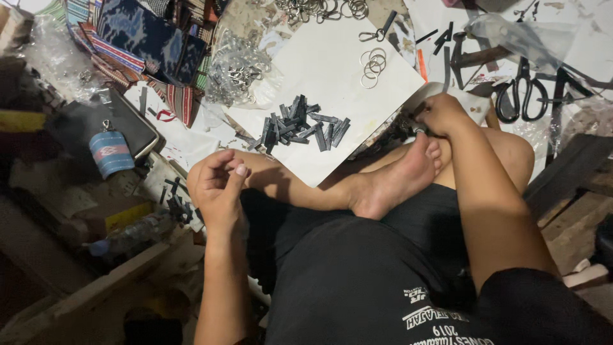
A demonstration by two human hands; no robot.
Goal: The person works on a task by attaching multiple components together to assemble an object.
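My left hand [218,182] hovers over my left knee with the fingers curled loosely; I cannot see anything in it. My right hand [439,114] reaches past my bare foot [396,182] and pinches a small metal ring piece [419,130] at the edge of the white sheet [332,64]. A heap of short dark grey strips [300,124] lies on that sheet between both hands. Several loose key rings [372,66] lie farther up the sheet.
Black scissors [520,96] and pliers [469,57] lie at the upper right. A pile of metal clasps in clear plastic [237,67] and woven patterned cloth [137,35] sit upper left. A small blue woven pouch [110,152] rests on a dark case. Wooden boards flank both sides.
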